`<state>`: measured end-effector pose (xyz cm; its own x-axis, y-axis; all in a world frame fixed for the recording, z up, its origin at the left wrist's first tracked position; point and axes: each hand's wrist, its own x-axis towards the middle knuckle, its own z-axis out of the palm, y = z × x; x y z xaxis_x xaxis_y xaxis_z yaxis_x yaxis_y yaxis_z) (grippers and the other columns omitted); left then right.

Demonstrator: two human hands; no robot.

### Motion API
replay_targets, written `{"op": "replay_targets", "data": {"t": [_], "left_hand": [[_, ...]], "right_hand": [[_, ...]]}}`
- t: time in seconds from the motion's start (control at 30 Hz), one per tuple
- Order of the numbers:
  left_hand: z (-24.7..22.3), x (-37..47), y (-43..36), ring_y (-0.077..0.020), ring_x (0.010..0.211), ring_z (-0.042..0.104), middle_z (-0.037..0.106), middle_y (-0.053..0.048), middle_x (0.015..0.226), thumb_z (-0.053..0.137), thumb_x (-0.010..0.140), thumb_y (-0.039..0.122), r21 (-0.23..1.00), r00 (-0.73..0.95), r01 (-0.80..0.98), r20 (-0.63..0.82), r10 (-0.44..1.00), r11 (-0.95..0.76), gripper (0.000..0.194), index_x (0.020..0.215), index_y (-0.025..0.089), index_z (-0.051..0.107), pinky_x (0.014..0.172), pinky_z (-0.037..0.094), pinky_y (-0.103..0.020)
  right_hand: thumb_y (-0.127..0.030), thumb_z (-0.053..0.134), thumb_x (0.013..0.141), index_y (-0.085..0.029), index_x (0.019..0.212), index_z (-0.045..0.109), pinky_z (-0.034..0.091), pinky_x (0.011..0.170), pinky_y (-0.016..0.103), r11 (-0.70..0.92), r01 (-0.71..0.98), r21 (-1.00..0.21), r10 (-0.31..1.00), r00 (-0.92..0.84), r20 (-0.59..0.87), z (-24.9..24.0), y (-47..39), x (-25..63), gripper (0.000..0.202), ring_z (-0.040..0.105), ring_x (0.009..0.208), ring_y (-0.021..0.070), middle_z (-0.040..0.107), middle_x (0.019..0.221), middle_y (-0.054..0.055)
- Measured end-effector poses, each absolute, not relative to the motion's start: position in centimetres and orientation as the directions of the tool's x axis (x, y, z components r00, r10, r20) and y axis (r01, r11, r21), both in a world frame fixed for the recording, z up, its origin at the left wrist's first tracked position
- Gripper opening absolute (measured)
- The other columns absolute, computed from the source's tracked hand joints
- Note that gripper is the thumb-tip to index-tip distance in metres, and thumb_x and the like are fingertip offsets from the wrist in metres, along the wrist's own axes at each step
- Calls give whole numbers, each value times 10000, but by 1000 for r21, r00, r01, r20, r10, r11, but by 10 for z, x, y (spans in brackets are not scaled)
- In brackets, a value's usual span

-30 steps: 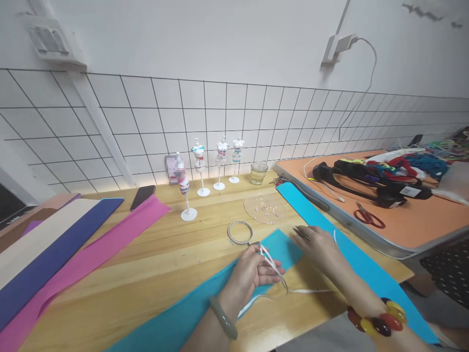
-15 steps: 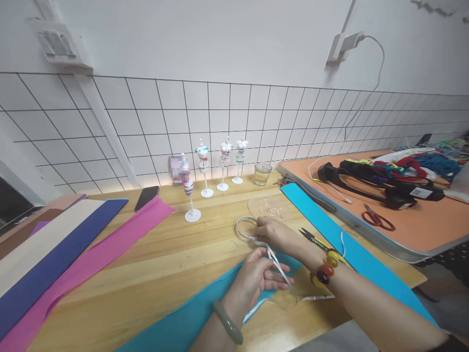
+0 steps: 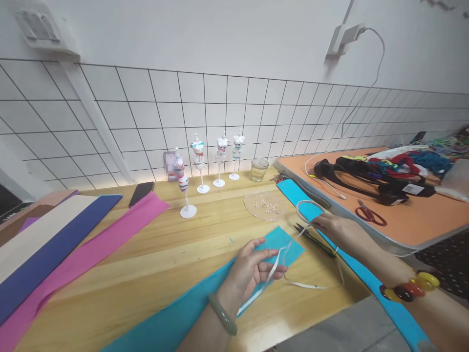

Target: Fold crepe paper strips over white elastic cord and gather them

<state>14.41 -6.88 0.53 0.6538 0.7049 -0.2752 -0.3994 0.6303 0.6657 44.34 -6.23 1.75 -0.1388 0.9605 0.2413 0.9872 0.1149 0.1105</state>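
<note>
My right hand (image 3: 335, 229) pinches a thin white hoop (image 3: 297, 211) above the long blue fabric strip on the right. From the hoop a narrow white ribbon (image 3: 273, 271) runs down to my left hand (image 3: 249, 269). It passes between the left fingers, which are loosely curled, palm up. Under that hand lies a teal fabric strip (image 3: 176, 313), with part of the ribbon along its edge. A loose ribbon end (image 3: 308, 285) rests on the wooden table. Black-bladed thread snips (image 3: 317, 242) lie below my right hand.
Behind stand several small white mannequin stands (image 3: 188, 211), a glass of pale liquid (image 3: 259, 171) and a clear dish (image 3: 252, 208) of small beads. Pink fabric (image 3: 110, 234) and a phone (image 3: 141, 194) lie left. Red-handled scissors (image 3: 372, 215) rest on the orange tray (image 3: 414, 225).
My right hand has moved right, carrying the hoop away from my left hand, and the ribbon between them is stretched longer. My left hand has stayed nearly in place. The view has shifted slightly.
</note>
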Motion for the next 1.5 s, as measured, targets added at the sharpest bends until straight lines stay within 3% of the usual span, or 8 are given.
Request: {"op": "replay_targets", "data": {"t": [0.13, 0.4, 0.73, 1.07, 1.3, 1.5], "left_hand": [[3, 145, -69, -244, 851, 636, 584, -168, 1063, 675, 671, 242, 687, 638, -404, -262, 724, 605, 503, 1083, 145, 404, 792, 458, -361], [-4, 152, -71, -251, 974, 565, 576, -173, 1077, 729, 606, 332, 889, 542, -205, -247, 804, 411, 493, 1004, 128, 523, 832, 425, -363], [-9, 151, -70, -240, 959, 575, 602, -161, 1001, 702, 630, 322, 897, 529, -205, -236, 815, 393, 453, 992, 115, 524, 819, 429, -352], [-9, 150, -71, -248, 958, 575, 598, -156, 994, 705, 636, 326, 903, 551, -187, -228, 802, 386, 455, 997, 126, 513, 826, 427, -365], [-10, 150, -71, -261, 965, 575, 594, -173, 1007, 704, 626, 364, 906, 564, -188, -218, 797, 380, 489, 1001, 119, 508, 838, 424, -383], [-8, 151, -71, -248, 950, 580, 598, -170, 1004, 716, 610, 347, 902, 549, -180, -238, 801, 391, 491, 994, 120, 511, 825, 431, -365]], "right_hand": [[-341, 414, 853, -220, 881, 645, 407, 592, 283, 61, 994, 94, 956, -85, 280, 10, -66, 462, 262, 620, 791, 226, 674, 937, 77], [-373, 458, 815, -250, 848, 651, 418, 608, 292, 29, 999, 38, 965, -38, 258, -5, -64, 484, 231, 619, 832, 237, 680, 946, 69], [-358, 454, 819, -250, 881, 669, 435, 642, 305, 44, 999, -24, 975, -38, 218, -26, -67, 495, 249, 623, 850, 240, 667, 1009, 100], [-310, 367, 877, -211, 961, 661, 439, 737, 313, 100, 992, -75, 965, -78, 250, -18, -82, 474, 321, 611, 895, 240, 655, 1028, 120], [-310, 405, 845, -199, 896, 681, 457, 726, 344, 106, 983, -152, 956, -59, 288, -15, -82, 471, 302, 620, 852, 259, 682, 921, 98], [-342, 492, 785, -231, 798, 676, 442, 687, 335, 69, 955, -290, 929, 45, 367, -11, -81, 468, 215, 621, 808, 254, 682, 877, 85]]}}
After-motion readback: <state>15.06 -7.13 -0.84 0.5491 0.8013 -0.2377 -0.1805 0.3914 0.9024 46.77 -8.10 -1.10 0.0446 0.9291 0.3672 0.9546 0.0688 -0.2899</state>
